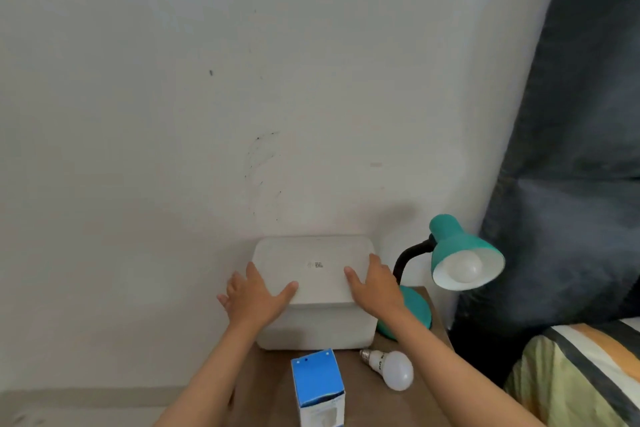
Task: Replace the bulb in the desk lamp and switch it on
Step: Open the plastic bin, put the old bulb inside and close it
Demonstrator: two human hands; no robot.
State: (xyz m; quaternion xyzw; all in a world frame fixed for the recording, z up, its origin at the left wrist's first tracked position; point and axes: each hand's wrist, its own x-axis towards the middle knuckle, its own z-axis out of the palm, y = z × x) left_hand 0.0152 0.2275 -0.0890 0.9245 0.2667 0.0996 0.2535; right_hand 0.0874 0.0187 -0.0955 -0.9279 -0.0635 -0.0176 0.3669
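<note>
A teal desk lamp [460, 246] stands at the right of a small wooden table [377, 402], with a white bulb [464, 267] in its shade. A loose white bulb [393, 369] lies on the table in front of the lamp base. A blue and white bulb box [318, 386] stands upright near the front edge. My left hand [254, 295] and my right hand [375, 282] press flat against the two sides of the lid of a white lidded box [317, 291], with fingers spread.
The white box stands against a pale wall [242, 114]. A dark padded headboard [571, 149] rises on the right. A striped pillow or bedding [581, 374] lies at the lower right, close to the table edge.
</note>
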